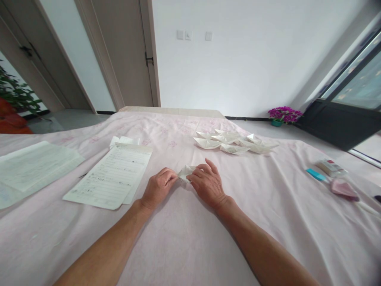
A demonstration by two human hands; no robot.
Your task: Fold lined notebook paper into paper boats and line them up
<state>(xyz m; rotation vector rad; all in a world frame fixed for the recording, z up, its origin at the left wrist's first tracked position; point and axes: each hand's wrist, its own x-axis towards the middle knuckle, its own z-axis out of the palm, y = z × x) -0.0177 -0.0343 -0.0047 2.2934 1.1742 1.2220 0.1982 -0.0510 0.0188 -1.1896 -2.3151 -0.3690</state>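
A small folded paper boat (185, 172) sits between my hands, just above or on the pink cloth. My left hand (160, 186) is closed, its thumb and fingers pinching the boat's left end. At the right end, my right hand (207, 183) grips the paper between thumb and fingers, with one finger raised. The fingers partly cover the boat's right side. Beyond my hands, to the right, lies a cluster of several white paper boats (233, 142) set close together.
Written sheets (110, 174) lie left of my hands, with more paper (35, 169) at the far left. On the right are a light blue object (316, 174), a clear-wrapped packet (331, 167) and a pink item (344, 190). The pink cloth (184, 246) has wrinkles.
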